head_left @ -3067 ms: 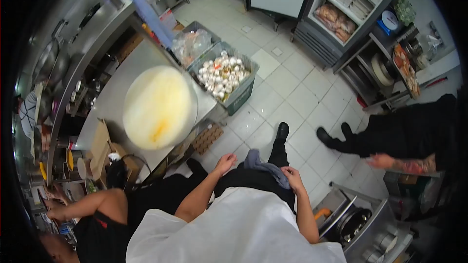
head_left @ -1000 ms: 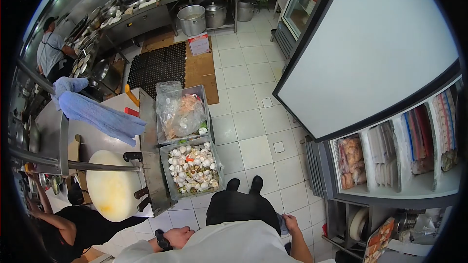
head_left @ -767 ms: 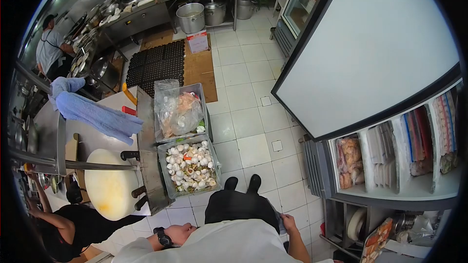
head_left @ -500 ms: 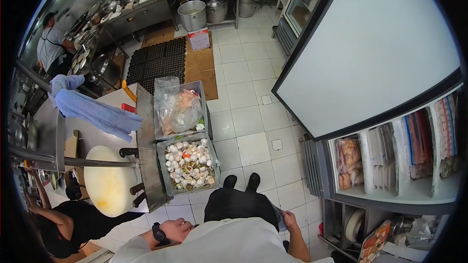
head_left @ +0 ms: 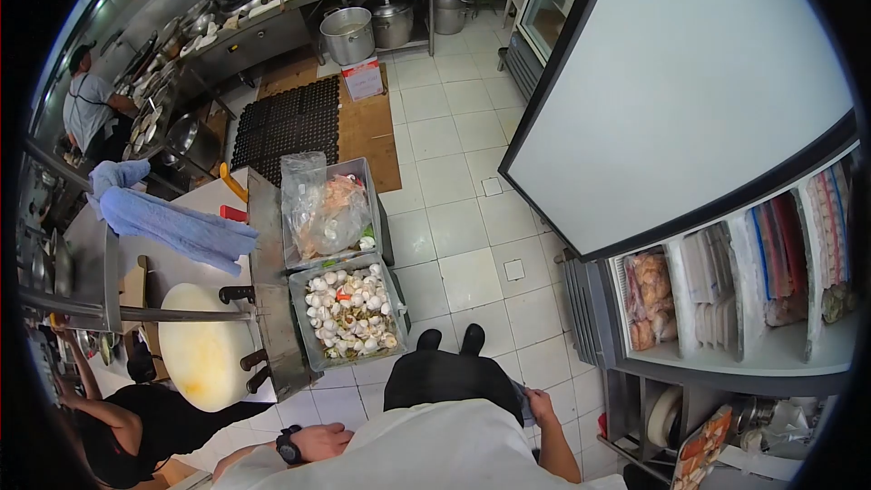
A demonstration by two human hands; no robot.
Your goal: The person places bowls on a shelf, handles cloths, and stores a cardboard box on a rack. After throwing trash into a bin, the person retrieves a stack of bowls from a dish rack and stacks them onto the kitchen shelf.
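Note:
My left hand (head_left: 323, 442), with a black watch (head_left: 288, 445) at the wrist, hangs at the left of my waist. Its fingers are curled together and nothing shows in them. At my right hip, my right hand (head_left: 543, 406) is closed on a grey cloth (head_left: 523, 402) that hangs against my black trousers. In front of my feet and to the left stands a grey bin (head_left: 299, 316) of white eggshells or similar round scraps (head_left: 354, 310). Behind it, a second bin (head_left: 374, 189) holds a clear plastic bag (head_left: 328, 213).
A steel counter (head_left: 263, 254) on the left carries a round white board (head_left: 201, 345), several black-handled knives and a blue towel (head_left: 172, 222). On the right, a freezer (head_left: 762, 356) stands with its large door (head_left: 699, 82) open. A co-worker (head_left: 136, 417) is at lower left, another person (head_left: 91, 107) farther back.
Since the oldest frame, the view has swung toward the open freezer and the far kitchen. My left hand has lowered slightly over the last half second. My right hand keeps the cloth.

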